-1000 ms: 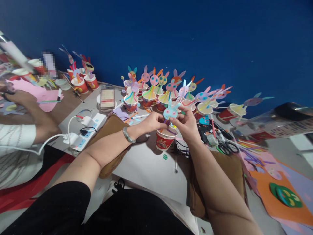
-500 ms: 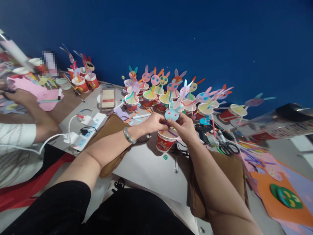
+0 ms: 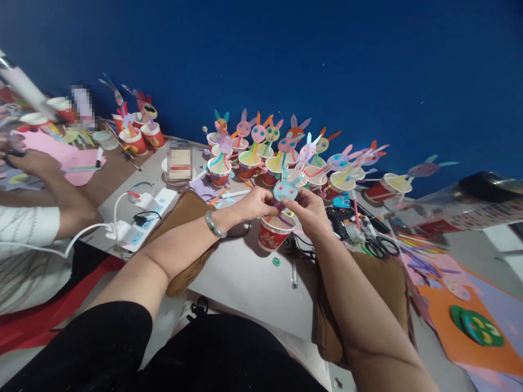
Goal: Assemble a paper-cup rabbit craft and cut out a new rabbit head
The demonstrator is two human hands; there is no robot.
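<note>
above the red cup (image 3: 273, 235), both hands' fingers (image 3: 274, 202) pinch a paper bunny (image 3: 285, 189).

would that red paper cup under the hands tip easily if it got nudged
Probably yes: the red paper cup looks thin and light, so a nudge likely slides or tips it. The blue bunny face held above it by the left hand and right hand looks floppy.

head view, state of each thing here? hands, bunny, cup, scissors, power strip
left hand: pinching the blue paper bunny from the left
right hand: pinching the bunny from the right
blue paper bunny: held upright above the red paper cup
red paper cup: upright on the table, open top
finished bunny cups: upright in rows by the blue wall
scissors: lying flat
power strip: plugs in it
</note>
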